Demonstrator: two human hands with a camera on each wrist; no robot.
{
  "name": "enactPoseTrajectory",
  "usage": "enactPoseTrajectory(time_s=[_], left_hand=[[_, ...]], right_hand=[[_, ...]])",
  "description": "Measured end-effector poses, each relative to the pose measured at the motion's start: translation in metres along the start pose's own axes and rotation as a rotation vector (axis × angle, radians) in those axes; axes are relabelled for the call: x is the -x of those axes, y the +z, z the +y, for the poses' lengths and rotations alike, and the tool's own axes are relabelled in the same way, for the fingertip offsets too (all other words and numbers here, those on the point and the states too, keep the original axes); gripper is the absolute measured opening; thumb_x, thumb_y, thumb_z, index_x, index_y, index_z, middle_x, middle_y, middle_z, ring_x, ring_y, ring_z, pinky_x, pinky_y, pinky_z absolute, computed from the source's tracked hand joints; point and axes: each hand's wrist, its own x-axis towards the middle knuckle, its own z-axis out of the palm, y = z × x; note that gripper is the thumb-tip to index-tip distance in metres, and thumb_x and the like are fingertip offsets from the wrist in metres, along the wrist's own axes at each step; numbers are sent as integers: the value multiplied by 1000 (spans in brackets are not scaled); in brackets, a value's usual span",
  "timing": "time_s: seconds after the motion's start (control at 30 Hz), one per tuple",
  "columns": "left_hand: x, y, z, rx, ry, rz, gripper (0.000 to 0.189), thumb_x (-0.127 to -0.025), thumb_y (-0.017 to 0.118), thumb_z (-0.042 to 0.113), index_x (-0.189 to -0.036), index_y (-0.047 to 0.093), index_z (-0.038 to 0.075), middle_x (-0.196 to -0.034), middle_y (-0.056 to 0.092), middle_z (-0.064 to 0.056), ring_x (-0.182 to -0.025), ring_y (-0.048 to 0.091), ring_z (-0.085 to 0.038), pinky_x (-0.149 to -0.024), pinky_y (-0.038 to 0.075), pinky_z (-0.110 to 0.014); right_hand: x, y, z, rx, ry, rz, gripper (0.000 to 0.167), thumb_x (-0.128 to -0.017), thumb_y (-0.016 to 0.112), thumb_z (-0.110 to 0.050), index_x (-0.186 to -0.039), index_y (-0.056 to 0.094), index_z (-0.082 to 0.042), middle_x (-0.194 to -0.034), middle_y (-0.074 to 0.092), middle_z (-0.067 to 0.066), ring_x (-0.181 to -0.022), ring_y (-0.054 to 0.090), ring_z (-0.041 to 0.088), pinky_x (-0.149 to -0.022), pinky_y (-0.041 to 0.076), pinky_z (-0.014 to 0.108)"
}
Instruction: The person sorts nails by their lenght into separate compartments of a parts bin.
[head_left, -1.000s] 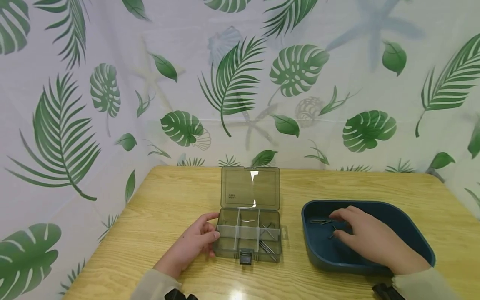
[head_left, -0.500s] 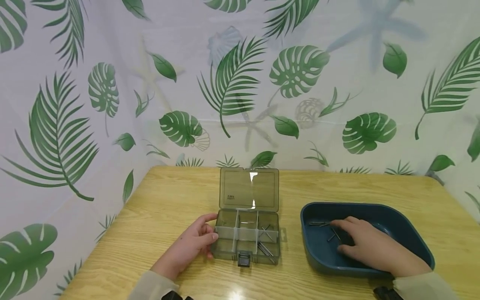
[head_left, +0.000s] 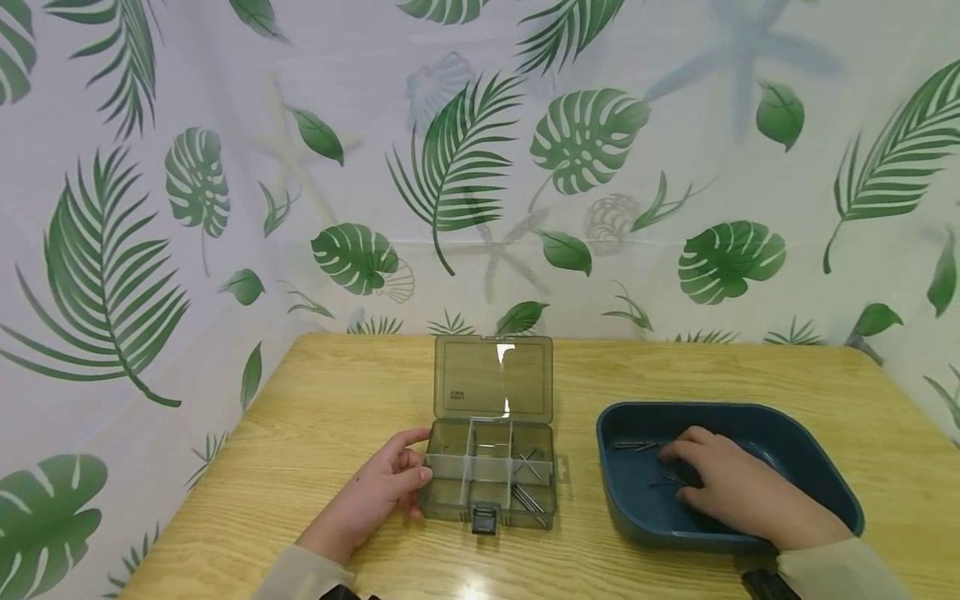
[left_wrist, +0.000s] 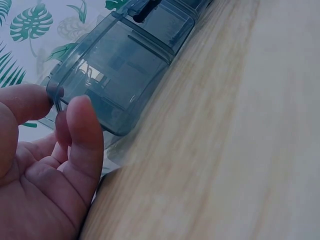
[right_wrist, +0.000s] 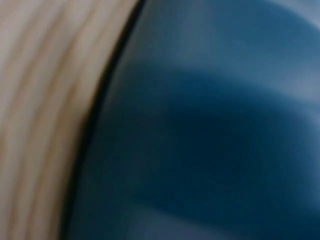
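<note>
A smoky see-through compartment box [head_left: 448, 493] stands on the table, its lid [head_left: 476, 375] raised at the back. My left hand [head_left: 360, 500] holds the box's left side; in the left wrist view, thumb and fingers pinch its corner. Thin metal nail-like pieces [head_left: 530, 502] lie in the front right compartment, with crossed ones behind. My right hand [head_left: 738, 492] reaches down into a dark blue tray [head_left: 637, 533], finger and thumb apart and bent downward. Near the fingertips lie a few more thin pieces [head_left: 664, 480]; others [head_left: 634, 446] rest by the tray's left wall.
The wooden table [head_left: 352, 383] extends behind and around both containers. A white cloth with green leaves [head_left: 465, 167] hangs at its back and left. The box's front latch [head_left: 484, 520] hangs down. The right wrist view is blurred, mostly blue tray wall.
My right hand has lowered into the tray, and the thin pieces near its fingertips have shifted. The left hand stays at the box. The whole head view has drifted slightly.
</note>
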Motion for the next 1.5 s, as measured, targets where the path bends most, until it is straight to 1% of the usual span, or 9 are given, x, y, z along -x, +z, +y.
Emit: enactPoseTrajectory(time_s=[0.23, 0.43, 0.77, 0.9, 1.0, 1.1, 1.17, 1.4, 1.5], left_hand=[[2, 1, 1, -6, 1, -2, 61, -101, 60, 10, -155, 32, 6, -101, 49, -10, -64, 49, -15, -62, 58, -34], [0, 0, 0, -5, -1, -3, 61, -101, 61, 13, -155, 32, 7, -101, 48, -10, -64, 48, -15, -62, 58, -35], [3, 0, -1, -1, 0, -10, 61, -102, 60, 11, -155, 31, 6, -101, 48, -10, -64, 48, -15, -63, 58, -35], [3, 1, 2, -3, 5, -13, 62, -102, 60, 12, -155, 31, 6, -101, 48, -10, -64, 48, -14, -62, 58, -34], [3, 2, 3, -7, 10, -13, 61, -102, 60, 11, -155, 30, 5, -101, 48, -10, -64, 48, -14, -62, 58, -34], [3, 2, 3, -12, 14, -9, 61, -102, 59, 10, -155, 31, 5, -101, 49, -10, -64, 48, -14, -61, 58, -33], [3, 1, 2, -15, 17, -9, 60, -102, 58, 10, -155, 31, 5, -100, 49, -10, -63, 48, -14, -61, 58, -33], [1, 0, -1, -14, 16, -8, 59, -103, 59, 12, -155, 32, 8, -101, 50, -11, -64, 48, -16, -61, 58, -33], [1, 0, 0, -17, 20, -10, 60, -102, 59, 11, -155, 32, 6, -101, 50, -11, -64, 49, -16, -61, 58, -34]], right_hand=[[0, -4, -3, -20, 66, -12, 20, -87, 79, -14, -103, 68, -18, -103, 56, -1, -90, 58, 17, -75, 53, 43], [0, -3, -3, -9, 94, -21, 13, -90, 75, -12, -91, 64, -18, -89, 55, -3, -77, 51, 15, -68, 48, 39], [2, -2, -9, 45, 114, -5, 17, -96, 65, -11, -81, 59, -19, -75, 54, -4, -64, 49, 15, -58, 43, 34], [4, -3, -11, 16, 99, 38, 16, -96, 65, -12, -84, 58, -19, -73, 54, -5, -62, 49, 15, -57, 42, 33], [4, -4, -12, -14, 79, 84, 6, -97, 63, -10, -100, 65, -15, -79, 57, -6, -66, 51, 12, -58, 44, 33], [4, -7, -14, -18, 41, 138, 27, -98, 60, -10, -125, 65, -11, -82, 56, -8, -68, 50, 9, -60, 43, 32], [5, -8, -16, -19, 1, 170, 33, -100, 58, -9, -132, 64, -11, -82, 53, -9, -67, 47, 9, -60, 40, 31], [12, -15, -30, -86, -67, 220, 26, -102, 57, -10, -123, 68, -20, -81, 50, -10, -67, 46, 6, -59, 38, 28], [14, -19, -38, -113, -103, 234, 26, -102, 58, -10, -125, 67, -19, -82, 51, -10, -68, 46, 6, -59, 38, 28]])
